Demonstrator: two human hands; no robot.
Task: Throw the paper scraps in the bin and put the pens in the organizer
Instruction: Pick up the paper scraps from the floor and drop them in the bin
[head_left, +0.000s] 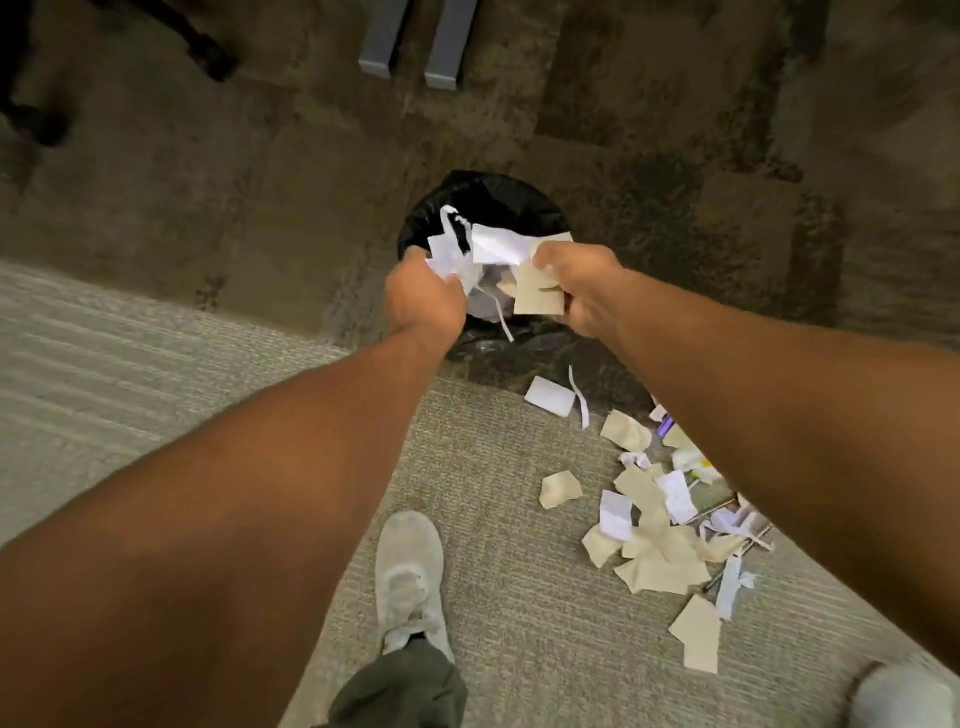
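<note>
A round bin (483, 200) lined with a black bag stands on the floor ahead of me, with some paper inside. Both my hands are over its opening. My left hand (423, 296) grips a bunch of white paper scraps (447, 252). My right hand (576, 288) grips white and beige scraps (537, 296). A heap of torn white and beige paper (654, 525) lies on the light carpet to my right, under my right forearm. Thin pen-like sticks (719, 509) show among that heap. No organizer is in view.
My pale shoe (410, 577) is planted on the light carpet (156, 364) behind the bin; another shoe (904, 696) shows at bottom right. Two grey furniture legs (410, 41) and a dark chair base (202, 49) stand on the dark carpet beyond.
</note>
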